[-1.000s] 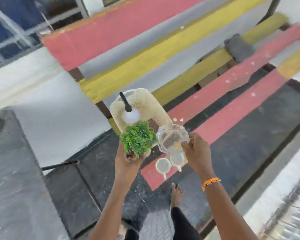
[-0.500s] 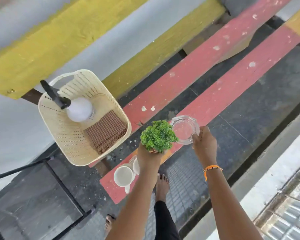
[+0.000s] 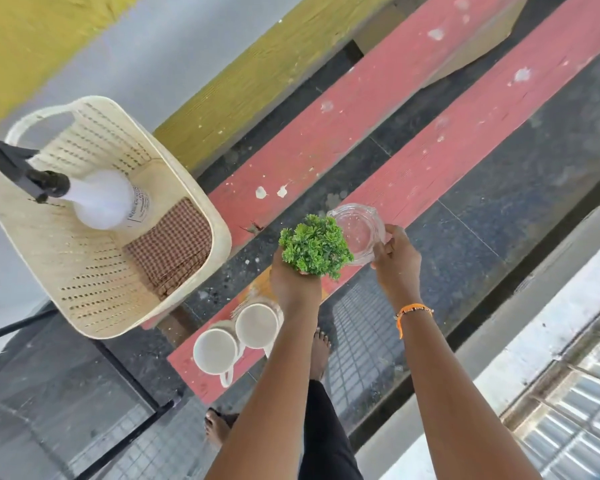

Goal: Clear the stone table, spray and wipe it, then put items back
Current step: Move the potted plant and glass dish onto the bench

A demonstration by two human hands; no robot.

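Observation:
My left hand (image 3: 293,284) grips a small green plant (image 3: 314,245) from below; its pot is hidden by my fingers. My right hand (image 3: 397,259) holds a clear glass dish (image 3: 357,232) by its rim, right beside the plant. Both hover above a red painted bench plank (image 3: 447,157). Two white mugs (image 3: 238,336) stand on that plank's near end, just below my left hand. A cream plastic basket (image 3: 84,271) at the left holds a white spray bottle (image 3: 106,199) with a black trigger and a folded brown checked cloth (image 3: 174,245).
More planks run diagonally: a second red one (image 3: 343,116), a yellow one (image 3: 257,81) and a grey one (image 3: 136,64). Dark stone floor (image 3: 516,202) lies beneath. A black metal frame (image 3: 125,372) stands at lower left. My bare feet (image 3: 321,348) are below the bench.
The view has dropped lower and closer to the bench. My hands, with the plant and glass dish, have come down toward the red plank beside the mugs.

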